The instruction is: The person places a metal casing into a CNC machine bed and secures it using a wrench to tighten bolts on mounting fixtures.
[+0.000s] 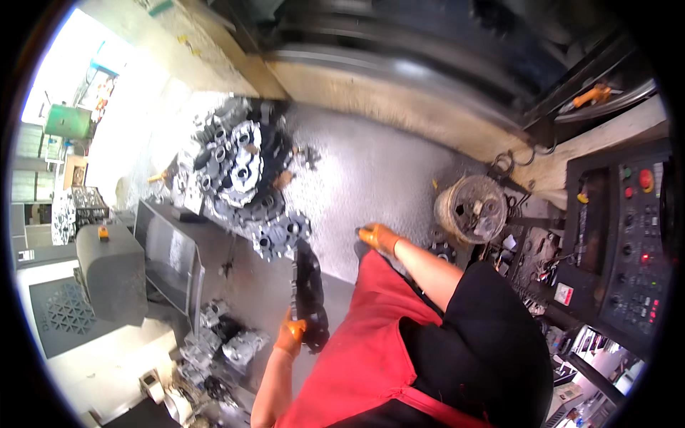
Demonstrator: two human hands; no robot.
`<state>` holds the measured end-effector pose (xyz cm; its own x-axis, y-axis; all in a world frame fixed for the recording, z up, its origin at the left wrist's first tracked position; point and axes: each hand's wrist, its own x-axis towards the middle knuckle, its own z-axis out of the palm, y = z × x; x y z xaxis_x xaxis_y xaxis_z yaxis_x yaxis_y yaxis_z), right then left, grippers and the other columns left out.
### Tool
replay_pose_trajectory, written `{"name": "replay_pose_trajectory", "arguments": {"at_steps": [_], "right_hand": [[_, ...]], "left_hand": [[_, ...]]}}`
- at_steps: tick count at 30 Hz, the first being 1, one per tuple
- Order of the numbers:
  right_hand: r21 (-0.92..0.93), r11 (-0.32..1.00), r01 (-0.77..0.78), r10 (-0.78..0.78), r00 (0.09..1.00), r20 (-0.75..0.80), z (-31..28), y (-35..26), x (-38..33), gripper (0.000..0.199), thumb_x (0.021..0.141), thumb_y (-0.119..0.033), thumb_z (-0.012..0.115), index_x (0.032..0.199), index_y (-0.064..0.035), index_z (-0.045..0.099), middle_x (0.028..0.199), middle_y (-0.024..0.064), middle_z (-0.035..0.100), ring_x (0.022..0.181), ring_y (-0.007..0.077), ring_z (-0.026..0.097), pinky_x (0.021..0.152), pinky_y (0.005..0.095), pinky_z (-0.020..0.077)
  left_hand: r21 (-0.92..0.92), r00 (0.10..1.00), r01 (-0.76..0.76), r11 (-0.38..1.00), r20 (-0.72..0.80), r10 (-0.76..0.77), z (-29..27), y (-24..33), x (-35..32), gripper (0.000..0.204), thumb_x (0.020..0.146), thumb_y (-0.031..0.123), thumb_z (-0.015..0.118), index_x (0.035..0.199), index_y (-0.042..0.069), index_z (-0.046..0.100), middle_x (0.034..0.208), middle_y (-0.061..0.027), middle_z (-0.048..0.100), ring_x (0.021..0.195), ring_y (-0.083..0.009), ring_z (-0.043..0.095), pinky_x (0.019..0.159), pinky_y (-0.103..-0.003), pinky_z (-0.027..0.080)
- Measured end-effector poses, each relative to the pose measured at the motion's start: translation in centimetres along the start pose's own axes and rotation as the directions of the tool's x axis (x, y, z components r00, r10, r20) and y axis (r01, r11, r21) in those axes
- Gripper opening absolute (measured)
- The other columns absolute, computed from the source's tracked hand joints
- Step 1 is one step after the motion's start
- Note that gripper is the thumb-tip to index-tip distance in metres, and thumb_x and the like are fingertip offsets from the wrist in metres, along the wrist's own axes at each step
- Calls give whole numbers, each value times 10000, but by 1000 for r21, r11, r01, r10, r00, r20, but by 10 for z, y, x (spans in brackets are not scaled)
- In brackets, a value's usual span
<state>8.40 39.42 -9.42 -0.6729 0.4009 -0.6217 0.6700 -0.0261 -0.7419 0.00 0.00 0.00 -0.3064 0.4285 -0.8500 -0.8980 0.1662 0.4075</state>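
My left hand [291, 334], in an orange glove, is closed on the edge of a long dark metal casting [310, 285]. The casting is seen nearly edge-on, and its notched rim runs up from my fingers. Its far end comes close to a flat metal casting with round holes [282, 237]; whether they touch I cannot tell. My right hand [378, 237], also gloved in orange, is beside the red apron [364, 314] with its fingers stretched to the left and nothing visible in them. Past the left hand, a pile of similar castings [239, 160] rises at the far left.
A round bucket [471, 209] with metal scraps stands right of my right hand. A control panel [631, 242] with lit buttons is at the far right. A machine's pale ledge [385, 103] runs along the far side. More castings [221, 342] lie at the lower left, near a grey cabinet [171, 250].
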Motion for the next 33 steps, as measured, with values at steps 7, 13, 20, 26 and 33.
{"name": "replay_pose_trajectory", "arguments": {"at_steps": [7, 13, 20, 26, 33], "right_hand": [[765, 559, -320, -51, 908, 417, 6, -263, -65, 405, 914, -483, 576, 1058, -109, 632, 1005, 65, 651, 931, 269, 616, 837, 477, 502], [887, 375, -268, 153, 962, 226, -51, -316, -32, 282, 937, -294, 530, 1006, -37, 625, 966, 131, 669, 887, 306, 632, 798, 438, 529], [958, 169, -232, 327, 930, 168, -83, -346, 17, 314, 909, -243, 529, 1135, -39, 606, 1117, 141, 660, 1009, 346, 636, 884, 466, 520], [979, 187, -87, 256, 966, 37, -131, -325, 136, 283, 907, -171, 538, 1150, -39, 597, 1077, 105, 654, 970, 275, 643, 838, 434, 541], [974, 223, -41, 79, 997, 24, -232, -343, 287, 296, 886, -139, 545, 1156, -37, 612, 1062, 78, 665, 953, 224, 649, 809, 358, 544]], "left_hand": [[846, 829, -500, 185, 407, 383, 180, 231, -130, 562, 714, 145, 683, 1239, -18, 566, 961, -159, 672, 878, -274, 650, 794, -340, 508], [787, 804, -528, -320, 584, 110, 244, 345, -92, 650, 768, 285, 652, 1335, -4, 517, 1197, -286, 591, 1128, -390, 580, 956, -408, 456], [736, 768, -632, -243, 638, -64, 269, 422, 30, 552, 844, 403, 624, 1223, 4, 582, 1085, -269, 648, 1061, -404, 614, 891, -412, 489], [700, 806, -562, -441, 583, -102, 350, 487, 79, 554, 865, 437, 589, 1251, 39, 578, 1095, -276, 634, 1043, -439, 600, 916, -457, 474], [635, 759, -379, -674, 630, 167, 441, 515, 187, 509, 743, 229, 656, 1245, 188, 582, 1065, -200, 600, 994, -376, 600, 916, -457, 447]]}}
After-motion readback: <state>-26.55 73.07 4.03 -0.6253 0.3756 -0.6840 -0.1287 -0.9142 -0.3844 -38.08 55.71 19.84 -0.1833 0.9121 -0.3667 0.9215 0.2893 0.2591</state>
